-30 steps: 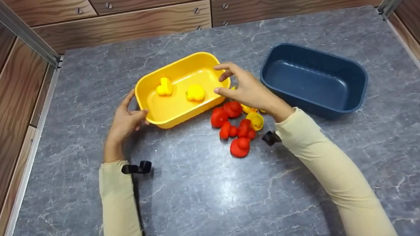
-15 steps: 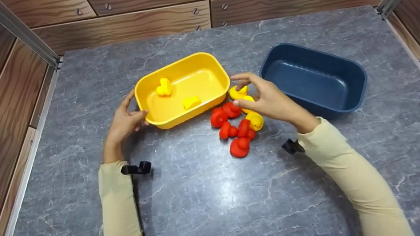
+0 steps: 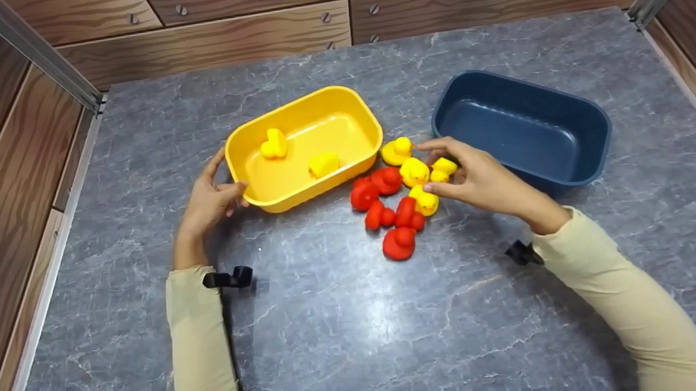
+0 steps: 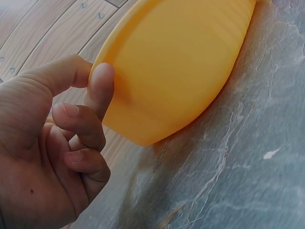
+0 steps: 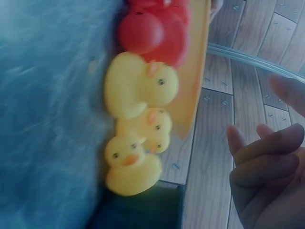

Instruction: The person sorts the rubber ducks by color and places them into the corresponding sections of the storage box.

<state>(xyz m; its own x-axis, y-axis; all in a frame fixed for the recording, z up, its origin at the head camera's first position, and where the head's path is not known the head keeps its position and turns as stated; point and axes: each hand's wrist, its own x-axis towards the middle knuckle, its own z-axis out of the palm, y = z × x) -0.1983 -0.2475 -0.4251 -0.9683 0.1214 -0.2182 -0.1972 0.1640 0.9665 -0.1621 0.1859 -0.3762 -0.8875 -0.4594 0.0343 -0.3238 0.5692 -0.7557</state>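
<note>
Yellow ducks, four, lay just right of yellow bin, beside right grip, fingers parted, holding nothing; left grip pinched bin's left end.

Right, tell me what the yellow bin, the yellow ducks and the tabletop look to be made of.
Yellow bin: likely moulded plastic, satin; even colour, rounded corners, soft highlights.
Yellow ducks: probably vinyl or rubber, smooth; rounded toy bodies with orange bills.
Tabletop: marble-look, semi-gloss; white veins and a bright glare, but stone or printed laminate stays unclear.
</note>
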